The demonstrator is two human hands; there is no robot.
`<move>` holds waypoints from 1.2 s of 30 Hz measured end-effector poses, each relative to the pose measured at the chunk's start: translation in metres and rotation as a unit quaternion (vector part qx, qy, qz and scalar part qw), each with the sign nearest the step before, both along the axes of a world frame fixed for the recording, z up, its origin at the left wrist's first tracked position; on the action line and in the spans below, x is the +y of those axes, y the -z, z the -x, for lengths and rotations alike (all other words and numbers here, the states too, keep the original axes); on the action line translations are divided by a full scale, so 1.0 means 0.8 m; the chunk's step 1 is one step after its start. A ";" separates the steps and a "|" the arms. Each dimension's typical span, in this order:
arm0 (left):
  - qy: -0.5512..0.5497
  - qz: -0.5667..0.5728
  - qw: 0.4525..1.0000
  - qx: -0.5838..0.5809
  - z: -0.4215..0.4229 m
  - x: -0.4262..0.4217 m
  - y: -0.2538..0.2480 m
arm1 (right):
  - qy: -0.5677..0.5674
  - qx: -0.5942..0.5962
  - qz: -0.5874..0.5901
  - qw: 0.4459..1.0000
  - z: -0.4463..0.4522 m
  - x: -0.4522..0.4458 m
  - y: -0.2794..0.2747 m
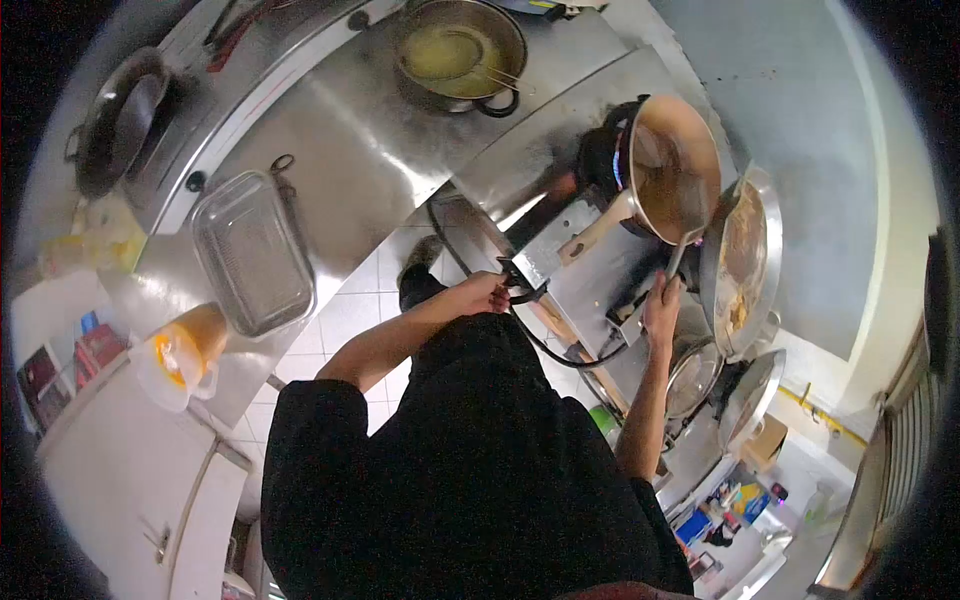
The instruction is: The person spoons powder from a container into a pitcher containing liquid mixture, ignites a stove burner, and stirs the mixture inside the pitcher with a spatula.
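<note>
My left hand point(485, 293) is closed at the front of the stove, its fingers on a black control knob point(510, 272). My right hand point(661, 303) grips the metal handle of a utensil point(683, 254), probably a ladle; its far end reaches into a deep pan point(672, 180) and is hard to make out. Brownish liquid lies in that pan, which sits tilted in my view over a burner with a bluish glow at its side. A wooden handle point(598, 228) sticks out from the pan toward me.
A wide pan point(748, 265) with brown residue and lidded pots point(694, 380) stand right of the stove. On the steel counter are a pot of yellowish liquid with a strainer point(450, 55), a wire-mesh tray point(252, 255), scissors point(283, 165) and an orange-filled jug point(180, 355). A black hose point(560, 352) loops before me.
</note>
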State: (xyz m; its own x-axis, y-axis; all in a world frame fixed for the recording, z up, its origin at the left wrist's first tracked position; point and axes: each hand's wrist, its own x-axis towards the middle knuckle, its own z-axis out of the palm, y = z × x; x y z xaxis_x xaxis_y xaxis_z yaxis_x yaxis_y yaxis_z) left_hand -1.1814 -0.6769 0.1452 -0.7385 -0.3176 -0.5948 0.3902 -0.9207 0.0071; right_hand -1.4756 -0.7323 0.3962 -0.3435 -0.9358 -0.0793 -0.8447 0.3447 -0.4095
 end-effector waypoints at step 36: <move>-0.350 0.057 0.881 -0.314 -0.149 0.265 -0.046 | 0.042 -0.518 0.011 0.854 -0.003 -0.002 0.063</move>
